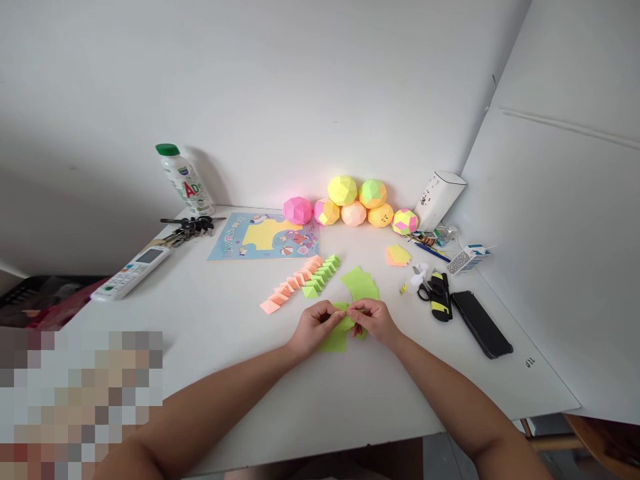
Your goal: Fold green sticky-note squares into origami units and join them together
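My left hand (316,327) and my right hand (371,319) meet just above the table, fingertips pinched on a small piece of green paper (344,308). Below them lies a flat green sheet (334,341), partly covered by the fingers. Just beyond my right hand, several green paper squares (361,284) are fanned out. A row of folded green paper pieces (321,275) and a row of folded orange ones (291,285) lie to the far left of my hands. The exact fold of the held paper is hidden by my fingers.
Faceted paper balls (354,213) are piled along the wall near a blue picture book (265,237). A bottle (185,180), keys (193,229) and a remote control (131,273) stand or lie left. Right are scissors (425,292), a yellow-black cutter (441,300) and a phone (481,323).
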A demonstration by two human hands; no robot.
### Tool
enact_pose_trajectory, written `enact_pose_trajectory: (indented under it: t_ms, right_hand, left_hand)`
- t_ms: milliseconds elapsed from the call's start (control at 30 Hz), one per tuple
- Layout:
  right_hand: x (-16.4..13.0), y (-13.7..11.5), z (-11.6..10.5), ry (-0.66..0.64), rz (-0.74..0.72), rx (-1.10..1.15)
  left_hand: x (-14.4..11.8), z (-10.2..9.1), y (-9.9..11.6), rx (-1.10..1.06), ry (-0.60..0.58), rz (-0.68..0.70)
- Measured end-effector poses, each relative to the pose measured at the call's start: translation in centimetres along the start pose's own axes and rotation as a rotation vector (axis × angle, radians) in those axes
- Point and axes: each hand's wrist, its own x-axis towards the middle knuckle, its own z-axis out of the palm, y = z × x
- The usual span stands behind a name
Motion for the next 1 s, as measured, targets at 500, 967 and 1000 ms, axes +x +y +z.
enact_pose_trajectory:
  t_ms: [500, 967, 1000]
  right_hand:
    - [0.11, 0.0, -0.03, -0.05, 0.007, -0.015]
    - [0.17, 0.05, -0.31, -0.009, 0.032, 0.054]
    - [0.18, -0.03, -0.32, -0.003, 0.035, 0.061]
  left_hand:
    - [-0.11, 0.07, 0.49, 0.054, -0.013, 0.044]
    - [-0.22, -0.21, 0.31, 0.102, 0.117, 0.109]
    - [-0.22, -0.24, 0.25, 0.09, 0.115, 0.101]
